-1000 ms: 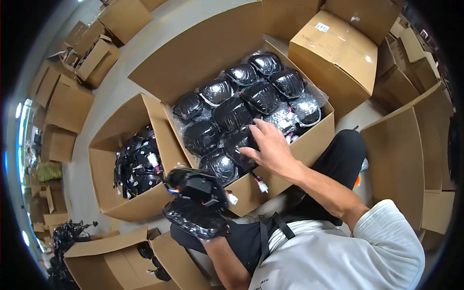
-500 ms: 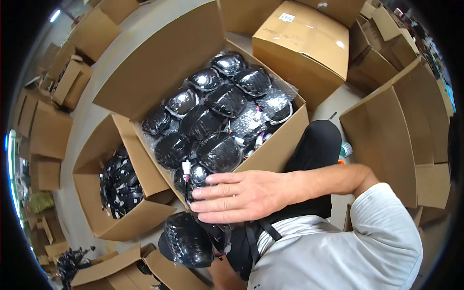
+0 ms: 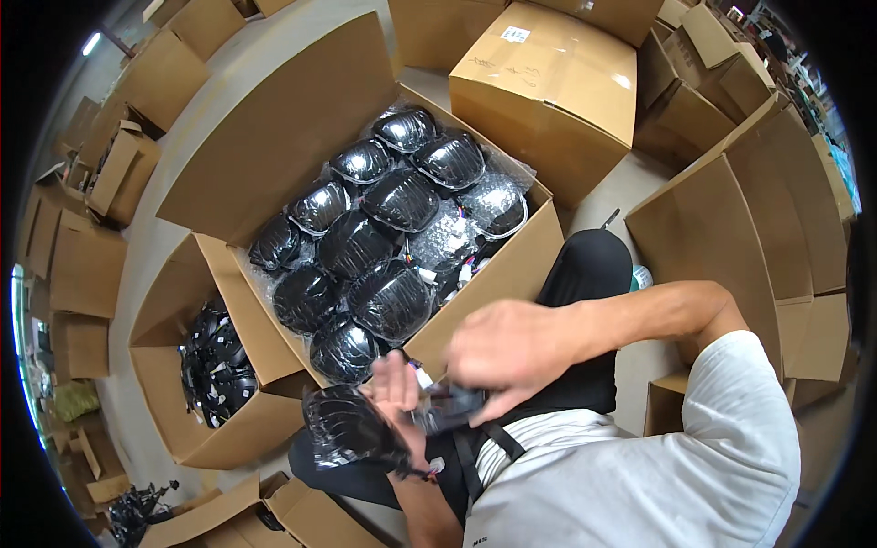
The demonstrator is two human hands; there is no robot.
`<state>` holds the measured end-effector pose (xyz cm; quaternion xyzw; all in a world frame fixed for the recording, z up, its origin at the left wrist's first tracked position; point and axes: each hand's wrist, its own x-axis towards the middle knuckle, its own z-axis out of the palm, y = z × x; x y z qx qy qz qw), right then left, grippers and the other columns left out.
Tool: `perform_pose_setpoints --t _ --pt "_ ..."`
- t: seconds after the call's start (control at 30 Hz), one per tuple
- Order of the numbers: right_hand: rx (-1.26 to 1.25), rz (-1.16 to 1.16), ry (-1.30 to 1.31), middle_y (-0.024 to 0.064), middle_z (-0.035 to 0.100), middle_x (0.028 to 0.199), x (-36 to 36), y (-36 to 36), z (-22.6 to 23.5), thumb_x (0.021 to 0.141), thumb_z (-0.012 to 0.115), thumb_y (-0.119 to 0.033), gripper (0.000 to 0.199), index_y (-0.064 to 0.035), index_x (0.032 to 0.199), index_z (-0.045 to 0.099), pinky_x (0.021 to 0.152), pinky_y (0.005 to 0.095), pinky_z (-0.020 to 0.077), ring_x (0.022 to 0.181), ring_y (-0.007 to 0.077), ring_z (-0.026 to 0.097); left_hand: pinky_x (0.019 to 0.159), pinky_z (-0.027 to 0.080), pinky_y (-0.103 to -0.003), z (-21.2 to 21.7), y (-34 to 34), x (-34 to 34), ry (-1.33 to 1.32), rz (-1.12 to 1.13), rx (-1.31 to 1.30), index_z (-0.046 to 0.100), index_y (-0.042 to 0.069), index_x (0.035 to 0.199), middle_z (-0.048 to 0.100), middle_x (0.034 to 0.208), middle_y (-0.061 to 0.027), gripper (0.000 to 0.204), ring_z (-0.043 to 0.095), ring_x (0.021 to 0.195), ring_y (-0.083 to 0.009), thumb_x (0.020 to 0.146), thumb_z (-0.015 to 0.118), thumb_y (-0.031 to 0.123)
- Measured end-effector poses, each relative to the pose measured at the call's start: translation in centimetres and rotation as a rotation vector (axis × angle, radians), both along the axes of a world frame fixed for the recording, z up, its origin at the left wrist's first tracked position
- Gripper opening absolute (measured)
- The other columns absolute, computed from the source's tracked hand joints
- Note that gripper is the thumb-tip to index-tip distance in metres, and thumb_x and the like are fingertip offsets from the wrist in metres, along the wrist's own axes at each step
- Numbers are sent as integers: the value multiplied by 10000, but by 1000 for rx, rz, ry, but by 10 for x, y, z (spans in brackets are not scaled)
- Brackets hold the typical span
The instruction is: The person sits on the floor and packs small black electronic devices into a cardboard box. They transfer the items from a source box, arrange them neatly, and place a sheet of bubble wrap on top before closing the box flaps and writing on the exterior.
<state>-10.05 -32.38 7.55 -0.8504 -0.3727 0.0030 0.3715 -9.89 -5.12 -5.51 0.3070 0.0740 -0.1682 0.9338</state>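
A rounded black housing (image 3: 352, 429) wrapped in clear plastic film, with thin coloured wires at its lower end, lies against my left hand (image 3: 395, 391) above my lap. That hand bears it from beneath and beside, its blurred fingers pointing up past it. My right hand (image 3: 507, 345) is curled and smeared by motion just to the right; what its fingers grip is hidden. Below the right hand is a dark grey, film-covered piece (image 3: 448, 408), its kind unclear. Similar wrapped housings (image 3: 391, 297) fill the large open carton (image 3: 498, 290) in front of me.
A smaller open carton (image 3: 233, 434) of black parts stands at left. Behind the large one is a closed carton (image 3: 548, 68). Tall open cartons (image 3: 703, 233) stand at right, another (image 3: 219, 521) at lower left. My knee (image 3: 594, 260) rests beside the large carton.
My right hand has drawn back to the right from over the carton's near corner and curled from flat. The left hand's fingers have come into view. A wrapped housing now shows at that corner.
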Motion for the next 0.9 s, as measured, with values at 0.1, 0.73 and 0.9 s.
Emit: perform_pose_setpoints --t 0.1,0.73,0.9 --pt "444 -487 627 104 712 1171 14 -29 -4 937 761 -348 423 -7 1165 657 983 352 531 1072 196 676 1078 518 -485 19 23 6 -106 -83 -595 469 36 1421 512 1438 -119 428 527 1366 -311 1055 541 247" --pt "-368 -1081 272 310 601 1368 82 -50 -152 969 706 -419 733 143 1399 518 1140 440 391 1309 408 560 846 588 -283 41 42 -32 15 58 -307 537 39 1354 675 1133 -58 533 685 958 -111 955 767 307" --pt "82 -640 233 220 554 1461 43 48 -67 935 772 -318 707 57 1466 494 1169 436 382 1365 323 533 774 566 -253 47 71 -26 62 41 -228 618 60 1224 695 990 -9 392 675 889 -68 1010 685 380"
